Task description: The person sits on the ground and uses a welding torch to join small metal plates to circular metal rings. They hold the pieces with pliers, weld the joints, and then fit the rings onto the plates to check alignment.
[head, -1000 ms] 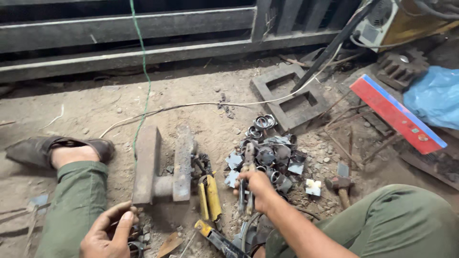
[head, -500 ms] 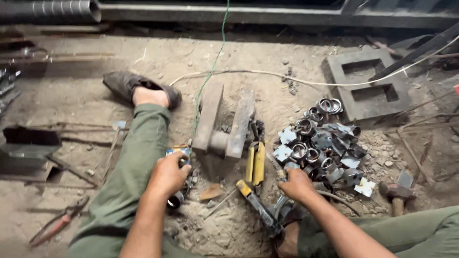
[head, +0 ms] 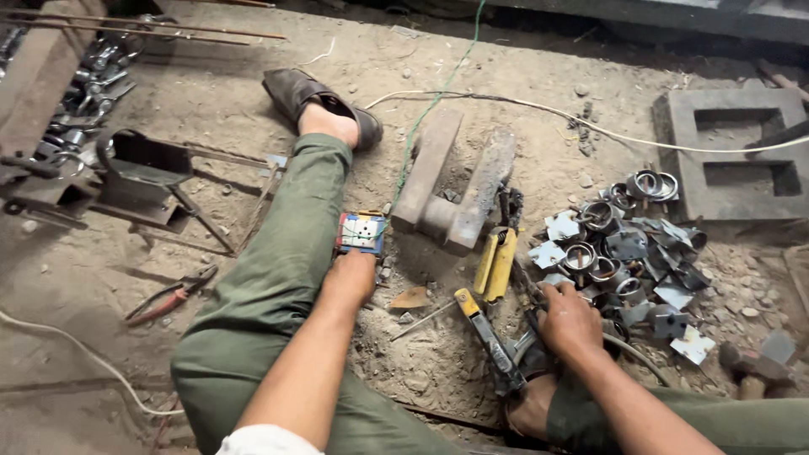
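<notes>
Dirt floor all round, dusty, littered w/ scrap; person sat on it, legs in green trousers, one foot in a dark sandal.

Change vs a sec ago: left hand had moved up off the clutter near the knee & reached fwd to a small box w/ white face and coloured edges, lying just beside the leg. Fingers were on its near edge, curled; couldn't tell if they'd properly closed on it or only touched. Head had swung left too, so the view took in more of the left side: red pliers, dark metal bracket.

Right hand had hardly shifted, resting knuckles-up at the near edge of the pile of rings & plates, fingers bent down among the bits; whatever they had hold of was hidden. Yellow-handled tool lay just left of it, yellow level beyond, H-shaped steel piece past that. My read: attention had gone to the box, pile left alone.
</notes>
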